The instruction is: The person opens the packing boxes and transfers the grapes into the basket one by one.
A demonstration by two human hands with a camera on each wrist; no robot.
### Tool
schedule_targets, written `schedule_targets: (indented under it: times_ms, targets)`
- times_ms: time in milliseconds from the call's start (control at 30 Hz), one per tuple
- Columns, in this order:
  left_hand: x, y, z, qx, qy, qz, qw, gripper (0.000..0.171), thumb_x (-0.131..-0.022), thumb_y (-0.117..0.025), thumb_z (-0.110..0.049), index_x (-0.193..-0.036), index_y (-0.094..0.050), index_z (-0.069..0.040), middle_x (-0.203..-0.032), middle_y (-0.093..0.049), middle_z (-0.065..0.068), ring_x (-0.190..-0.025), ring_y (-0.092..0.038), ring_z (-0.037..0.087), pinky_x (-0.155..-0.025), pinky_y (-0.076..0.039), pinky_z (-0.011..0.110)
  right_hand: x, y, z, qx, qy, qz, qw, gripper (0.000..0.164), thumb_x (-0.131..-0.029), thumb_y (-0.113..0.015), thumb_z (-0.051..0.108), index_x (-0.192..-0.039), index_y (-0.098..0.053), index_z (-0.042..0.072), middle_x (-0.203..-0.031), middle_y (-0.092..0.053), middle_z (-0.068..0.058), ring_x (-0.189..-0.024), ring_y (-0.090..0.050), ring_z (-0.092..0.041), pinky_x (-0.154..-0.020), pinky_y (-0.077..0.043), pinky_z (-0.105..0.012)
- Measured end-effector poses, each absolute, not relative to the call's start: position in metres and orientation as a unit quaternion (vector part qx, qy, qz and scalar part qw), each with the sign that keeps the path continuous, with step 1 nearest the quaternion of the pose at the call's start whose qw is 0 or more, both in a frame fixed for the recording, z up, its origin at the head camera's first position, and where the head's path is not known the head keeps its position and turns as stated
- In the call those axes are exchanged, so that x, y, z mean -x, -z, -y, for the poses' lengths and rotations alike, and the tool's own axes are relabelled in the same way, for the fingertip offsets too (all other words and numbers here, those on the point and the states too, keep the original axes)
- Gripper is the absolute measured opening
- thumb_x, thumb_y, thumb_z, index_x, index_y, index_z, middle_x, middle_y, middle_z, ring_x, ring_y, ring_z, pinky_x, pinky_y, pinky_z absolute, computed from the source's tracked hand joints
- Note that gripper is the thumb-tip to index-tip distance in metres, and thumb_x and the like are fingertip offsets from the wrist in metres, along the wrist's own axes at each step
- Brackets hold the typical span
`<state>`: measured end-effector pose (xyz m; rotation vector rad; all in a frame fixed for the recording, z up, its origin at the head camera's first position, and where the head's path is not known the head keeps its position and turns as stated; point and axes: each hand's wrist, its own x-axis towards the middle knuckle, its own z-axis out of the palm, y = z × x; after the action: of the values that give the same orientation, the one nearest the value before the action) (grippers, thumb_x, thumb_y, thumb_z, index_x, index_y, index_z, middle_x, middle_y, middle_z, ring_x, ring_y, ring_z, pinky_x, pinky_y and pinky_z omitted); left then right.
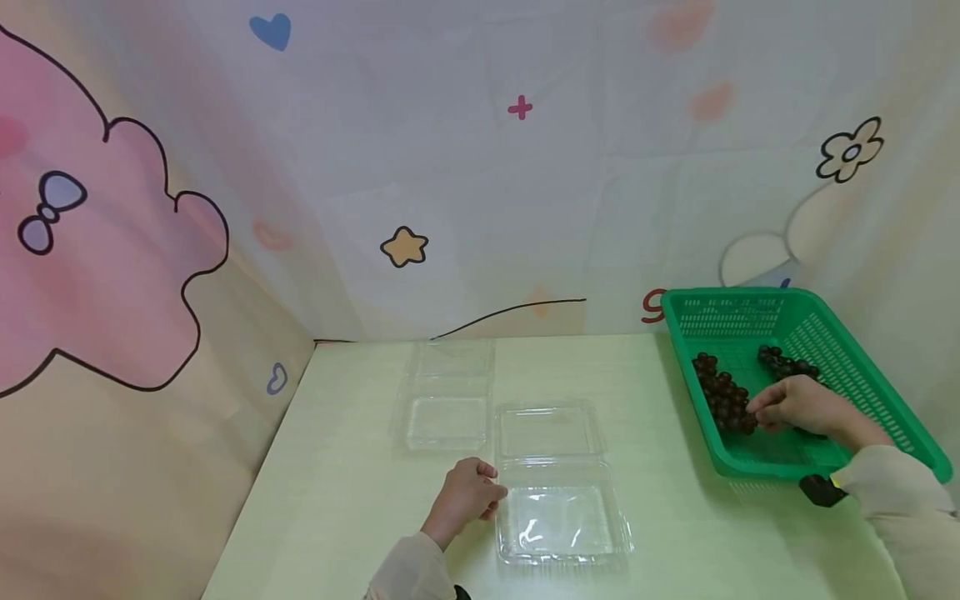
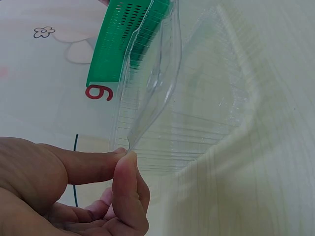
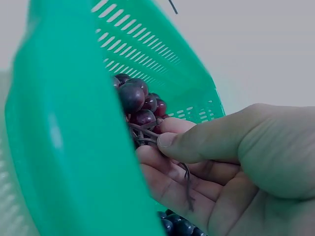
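My left hand (image 1: 467, 500) pinches the left edge of a clear plastic clamshell box (image 1: 558, 521), which lies opened out on the table. In the left wrist view, thumb and forefinger meet on the rim of that clear box (image 2: 167, 113). Inside the green basket, my right hand (image 1: 802, 407) holds a bunch of dark red grapes (image 1: 723, 396) by its stem. The right wrist view shows the stem (image 3: 145, 132) between thumb and fingers, with the grapes (image 3: 138, 98) hanging beyond. A second, darker bunch (image 1: 783, 363) lies in the basket, partly behind the right hand.
The green perforated basket (image 1: 862, 358) stands at the table's right. Another opened clear plastic box (image 1: 448, 421) lies farther back, left of the first. A printed curtain (image 1: 480, 183) closes off the back and sides of the pale table (image 1: 337, 500).
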<state>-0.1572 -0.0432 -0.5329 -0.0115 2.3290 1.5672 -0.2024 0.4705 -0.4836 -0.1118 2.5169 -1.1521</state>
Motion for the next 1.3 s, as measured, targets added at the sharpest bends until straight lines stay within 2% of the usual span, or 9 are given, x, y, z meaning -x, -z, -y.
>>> schedule_targets:
  times_ms: [467, 800, 1133, 1300]
  targets:
    - [0.158, 0.533, 0.042, -0.002, -0.551, -0.817, 0.168, 0.020, -0.085, -0.070, 0.008, -0.102, -0.058, 0.009, -0.068, -0.062, 0.007, -0.051, -0.055, 0.010, -0.050, -0.052, 0.020, 0.190, 0.485, -0.459, 0.032, 0.394, -0.901, 0.180, 0.020, -0.101, -0.058, -0.002, -0.113, -0.066, -0.015, -0.106, -0.072, -0.020, -0.096, -0.071, -0.038, -0.084, -0.059, -0.053]
    - [0.157, 0.533, 0.041, -0.003, -0.554, -0.816, 0.165, 0.020, -0.086, -0.071, 0.008, -0.102, -0.058, 0.008, -0.068, -0.061, 0.007, -0.052, -0.054, 0.010, -0.050, -0.052, 0.021, 0.187, 0.494, -0.457, 0.038, 0.390, -0.903, 0.174, 0.017, -0.101, -0.057, -0.005, -0.110, -0.067, -0.016, -0.104, -0.071, -0.021, -0.092, -0.071, -0.035, -0.080, -0.061, -0.049]
    - [0.158, 0.535, 0.039, -0.002, -0.563, -0.810, 0.166, 0.021, -0.086, -0.070, 0.008, -0.103, -0.057, 0.009, -0.070, -0.061, 0.008, -0.053, -0.054, 0.011, -0.050, -0.051, 0.021, 0.184, 0.496, -0.457, 0.048, 0.375, -0.911, 0.168, 0.018, -0.100, -0.057, -0.005, -0.110, -0.068, -0.016, -0.103, -0.071, -0.021, -0.090, -0.071, -0.034, -0.079, -0.060, -0.050]
    - [0.158, 0.537, 0.037, 0.001, -0.565, -0.809, 0.164, 0.021, -0.087, -0.070, 0.007, -0.103, -0.057, 0.009, -0.072, -0.060, 0.007, -0.054, -0.055, 0.012, -0.050, -0.052, 0.021, 0.181, 0.496, -0.456, 0.059, 0.360, -0.917, 0.159, 0.021, -0.103, -0.057, 0.001, -0.112, -0.069, -0.015, -0.104, -0.072, -0.021, -0.090, -0.070, -0.032, -0.078, -0.060, -0.048]
